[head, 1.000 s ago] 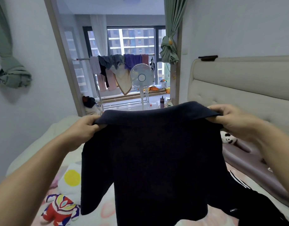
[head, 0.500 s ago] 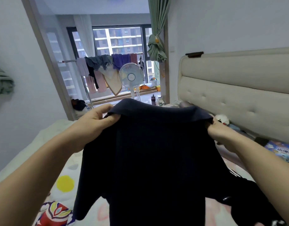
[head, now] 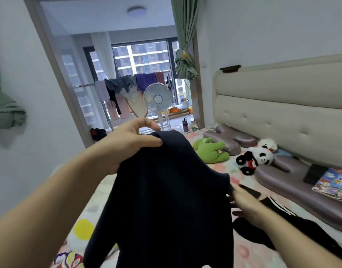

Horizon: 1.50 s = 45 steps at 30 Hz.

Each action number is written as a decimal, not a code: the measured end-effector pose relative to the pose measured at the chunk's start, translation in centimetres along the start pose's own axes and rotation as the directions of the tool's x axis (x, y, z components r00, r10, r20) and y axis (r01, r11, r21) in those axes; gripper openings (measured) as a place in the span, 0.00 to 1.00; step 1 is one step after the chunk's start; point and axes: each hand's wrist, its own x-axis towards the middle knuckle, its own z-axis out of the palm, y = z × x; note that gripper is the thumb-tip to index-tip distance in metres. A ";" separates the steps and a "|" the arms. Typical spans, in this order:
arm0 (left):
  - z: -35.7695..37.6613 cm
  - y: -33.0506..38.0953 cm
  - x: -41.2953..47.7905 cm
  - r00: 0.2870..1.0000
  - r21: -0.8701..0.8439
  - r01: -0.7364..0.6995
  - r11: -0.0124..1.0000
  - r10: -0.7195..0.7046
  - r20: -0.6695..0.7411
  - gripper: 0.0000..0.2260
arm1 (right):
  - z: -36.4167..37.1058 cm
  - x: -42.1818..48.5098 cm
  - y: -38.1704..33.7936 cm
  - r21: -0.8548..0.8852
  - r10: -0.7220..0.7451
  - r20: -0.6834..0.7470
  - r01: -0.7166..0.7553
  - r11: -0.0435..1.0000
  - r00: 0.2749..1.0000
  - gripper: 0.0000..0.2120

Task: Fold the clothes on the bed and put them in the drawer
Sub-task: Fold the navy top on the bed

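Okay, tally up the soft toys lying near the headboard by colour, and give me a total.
Green plush toy: 1
Black-and-white panda plush: 1
White plush toy: 1
Total: 3

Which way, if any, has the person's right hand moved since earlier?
Yes. The right hand dropped from in front of the beige padded headboard to below it, over the flowered bedsheet.
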 end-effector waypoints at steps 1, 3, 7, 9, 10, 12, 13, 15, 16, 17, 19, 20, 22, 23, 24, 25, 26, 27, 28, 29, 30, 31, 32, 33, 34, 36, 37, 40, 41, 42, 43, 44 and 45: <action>0.5 0.5 0.2 1.000 -0.011 -0.011 1.000 0.011 -0.002 0.10 | 0.5 -0.4 0.7 0.077 -0.078 -0.041 0.080 0.994 0.996 0.08; 1.3 1.6 0.5 0.999 -0.033 -0.052 0.998 0.053 0.015 0.10 | 1.7 -1.3 1.8 0.194 -0.155 -0.062 0.164 0.967 0.986 0.19; 1.6 3.6 0.5 0.988 -0.029 -0.127 0.992 0.129 0.080 0.10 | 3.4 -1.2 3.5 0.004 -0.178 -0.028 0.178 0.984 0.984 0.24; 1.0 4.0 0.5 0.988 -0.014 -0.134 0.991 0.135 0.073 0.09 | 3.2 -0.8 3.3 -0.002 -0.194 -0.051 0.194 0.981 0.980 0.03; 0.6 4.0 0.5 0.990 0.006 -0.135 0.991 0.135 0.050 0.09 | 2.8 -0.7 2.9 0.027 -0.207 -0.064 0.209 0.978 0.976 0.03; -0.3 3.8 0.4 0.991 0.047 -0.134 0.990 0.135 -0.013 0.09 | 1.9 -0.7 1.9 0.133 -0.213 -0.095 0.224 0.965 0.972 0.06; -0.7 3.5 0.4 0.991 0.049 -0.129 0.990 0.131 -0.034 0.08 | 1.5 -0.7 1.4 0.169 -0.207 -0.098 0.221 0.960 0.973 0.05; -1.2 3.2 0.3 0.992 0.026 -0.122 0.992 0.123 -0.042 0.08 | 1.4 -1.0 0.8 0.189 -0.191 0.006 0.187 0.964 0.982 0.04; -1.2 3.1 0.3 0.992 0.022 -0.122 0.992 0.123 -0.035 0.08 | 1.7 -1.2 0.8 0.168 -0.174 0.106 0.155 0.973 0.979 0.13; -1.0 3.0 0.3 0.992 0.027 -0.126 0.992 0.126 -0.022 0.08 | 2.3 -1.5 0.7 0.131 -0.148 0.205 0.123 0.984 0.968 0.22; -0.4 3.0 0.3 0.990 0.041 -0.144 0.989 0.144 0.015 0.08 | 4.3 -1.5 1.1 0.010 -0.082 0.327 0.083 0.996 0.941 0.33; 0.0 3.1 0.3 0.988 0.050 -0.155 0.987 0.154 0.034 0.09 | 5.3 -1.7 1.0 -0.036 -0.075 0.345 0.093 0.995 0.935 0.31; 0.7 3.3 0.2 0.983 0.060 -0.173 0.983 0.169 0.067 0.08 | 7.0 -1.7 0.8 -0.120 -0.127 0.307 0.171 0.978 0.943 0.19; 0.9 3.4 0.1 0.983 0.062 -0.175 0.983 0.170 0.074 0.08 | 7.6 -1.7 0.6 -0.146 -0.155 0.285 0.203 0.968 0.946 0.14; 0.9 3.4 0.1 0.983 0.064 -0.173 0.983 0.168 0.072 0.08 | 7.9 -1.7 0.3 -0.131 -0.188 0.264 0.228 0.965 0.946 0.10; 0.7 3.4 0.0 0.985 0.069 -0.169 0.983 0.165 0.058 0.08 | 8.0 -1.9 -0.1 -0.068 -0.220 0.253 0.244 0.967 0.942 0.09; 0.3 3.4 -0.1 0.986 0.081 -0.165 0.983 0.162 0.037 0.08 | 8.0 -1.9 -0.2 -0.018 -0.250 0.234 0.261 0.965 0.940 0.11; -0.1 3.3 -0.2 0.987 0.098 -0.162 0.982 0.161 0.017 0.08 | 8.0 -1.6 -0.2 0.029 -0.259 0.208 0.259 0.965 0.943 0.12; -0.6 3.2 -0.3 0.987 0.115 -0.158 0.981 0.159 -0.001 0.08 | 8.0 -1.3 -0.2 0.082 -0.266 0.196 0.255 0.963 0.944 0.10; -1.1 3.1 -0.4 0.987 0.128 -0.155 0.980 0.158 -0.016 0.08 | 7.9 -1.0 -0.1 0.125 -0.268 0.199 0.247 0.961 0.943 0.07; -1.5 3.0 -0.5 0.987 0.134 -0.152 0.979 0.157 -0.025 0.08 | 7.9 -0.8 0.0 0.160 -0.272 0.221 0.241 0.957 0.937 0.03; -1.8 2.9 -0.5 0.987 0.133 -0.153 0.979 0.158 -0.027 0.08 | 8.0 -0.7 0.1 0.189 -0.276 0.252 0.232 0.954 0.928 0.07; -2.0 2.9 -0.6 0.987 0.127 -0.156 0.980 0.160 -0.024 0.09 | 8.2 -0.7 0.1 0.206 -0.267 0.297 0.212 0.955 0.917 0.13; -2.1 2.9 -0.6 0.986 0.123 -0.162 0.979 0.165 -0.017 0.09 | 8.4 -0.6 0.1 0.197 -0.245 0.334 0.187 0.962 0.910 0.20; -2.1 3.0 -0.6 0.985 0.125 -0.169 0.978 0.171 -0.008 0.10 | 8.7 -0.6 0.1 0.168 -0.220 0.353 0.170 0.971 0.909 0.27; -2.1 3.0 -0.6 0.982 0.147 -0.186 0.971 0.187 0.007 0.11 | 9.3 -0.6 0.2 0.089 -0.178 0.326 0.158 0.984 0.929 0.29; -2.2 3.0 -0.7 0.981 0.160 -0.194 0.968 0.195 0.011 0.11 | 9.6 -0.4 0.2 0.059 -0.177 0.285 0.167 0.984 0.942 0.23; -3.0 2.7 -0.7 0.982 0.160 -0.189 0.969 0.190 0.005 0.12 | 9.3 0.1 0.0 -0.024 -0.303 0.103 0.307 0.951 0.947 0.03; -3.5 2.4 -0.7 0.983 0.157 -0.182 0.971 0.184 -0.003 0.12 | 8.8 0.3 -0.1 -0.057 -0.361 0.046 0.363 0.930 0.931 0.07; -4.0 2.0 -0.7 0.984 0.164 -0.173 0.971 0.177 -0.012 0.11 | 8.2 0.4 -0.2 -0.075 -0.396 -0.005 0.395 0.916 0.918 0.10; -4.6 1.4 -0.5 0.985 0.184 -0.166 0.969 0.173 -0.023 0.09 | 7.6 0.4 -0.4 -0.085 -0.416 -0.046 0.411 0.908 0.908 0.12; -5.0 0.7 -0.3 0.985 0.219 -0.155 0.963 0.167 -0.039 0.09 | 6.9 0.6 -0.4 -0.103 -0.435 -0.073 0.427 0.898 0.897 0.12; -5.4 -0.2 0.0 0.985 0.274 -0.145 0.951 0.166 -0.055 0.09 | 6.1 0.7 -0.5 -0.137 -0.453 -0.097 0.439 0.888 0.886 0.11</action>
